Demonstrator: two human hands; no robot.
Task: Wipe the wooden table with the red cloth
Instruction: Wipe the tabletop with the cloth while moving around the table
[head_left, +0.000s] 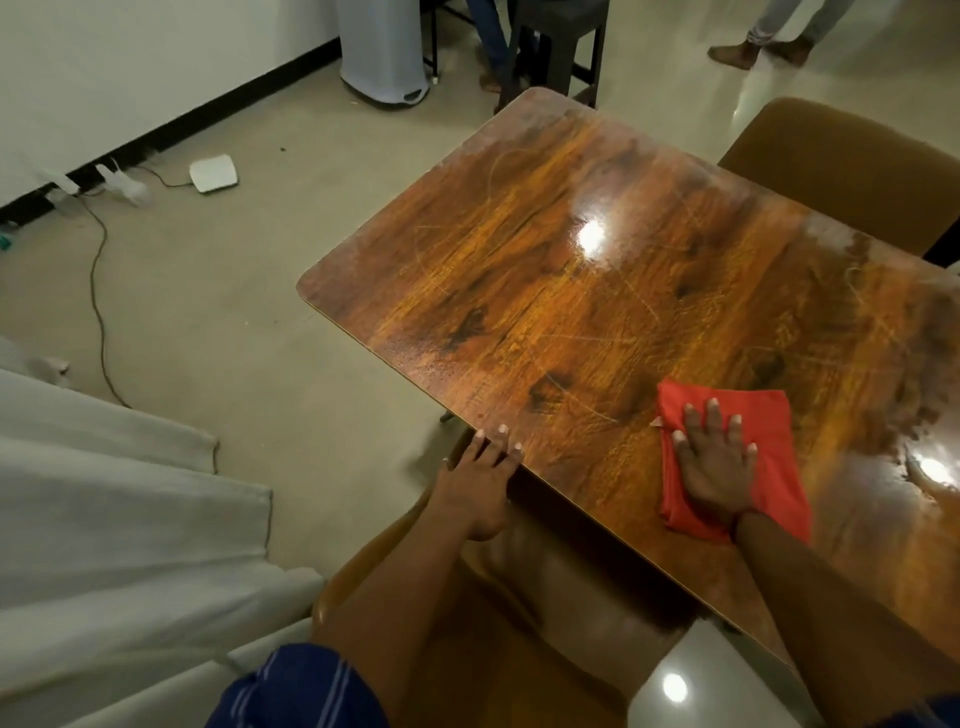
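The glossy wooden table (571, 270) fills the middle and right of the head view, its top scratched and streaked. A folded red cloth (769, 436) lies near the table's front edge. My right hand (714, 457) presses flat on the cloth with fingers spread. My left hand (478, 478) grips the table's near left edge, fingers curled over the rim.
A brown chair (841, 171) stands at the table's far right side, and another brown chair seat (493, 649) is below me. A white device (214, 173) and cables lie on the floor at left. Pale fabric (104, 519) is at lower left. People's legs stand beyond.
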